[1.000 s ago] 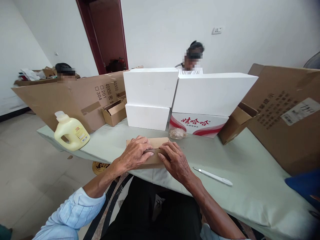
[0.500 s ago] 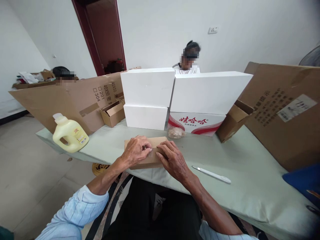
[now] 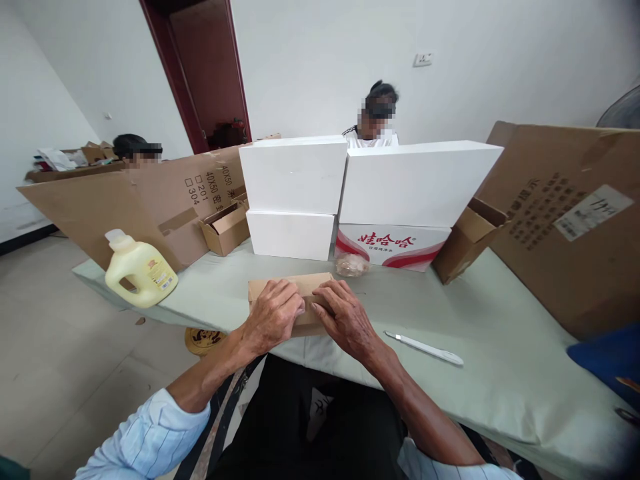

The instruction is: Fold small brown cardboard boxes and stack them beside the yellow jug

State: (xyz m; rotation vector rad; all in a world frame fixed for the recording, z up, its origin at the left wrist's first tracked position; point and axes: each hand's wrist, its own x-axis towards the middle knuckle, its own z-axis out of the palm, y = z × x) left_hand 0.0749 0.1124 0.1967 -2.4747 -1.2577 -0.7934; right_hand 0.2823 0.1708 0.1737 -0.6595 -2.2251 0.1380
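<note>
A small brown cardboard box (image 3: 315,283) lies on the green tablecloth close in front of me, at the table's near edge. My left hand (image 3: 277,312) is closed over the box's left half, with its fingers curled and the thumb pressed in. What it pinches, if anything, is hidden. With bent fingers, my right hand (image 3: 345,313) grips the box's right end, the fingertips along the seam on top. To the right of that hand a white-handled scalpel (image 3: 425,348) lies on the cloth. Just behind the box sits a crumpled clear bundle (image 3: 353,265).
White boxes (image 3: 295,177) stand stacked behind, one with red print. Open small cartons (image 3: 225,229) flank them. Large cardboard sheets (image 3: 565,227) wall both sides. A yellow detergent bottle (image 3: 140,270) stands at left, a blue object (image 3: 607,363) at right. Two people sit beyond.
My left hand has turned over the box, its fingers now curled more tightly and its knuckles upward. My right hand has stayed at the box's right end.
</note>
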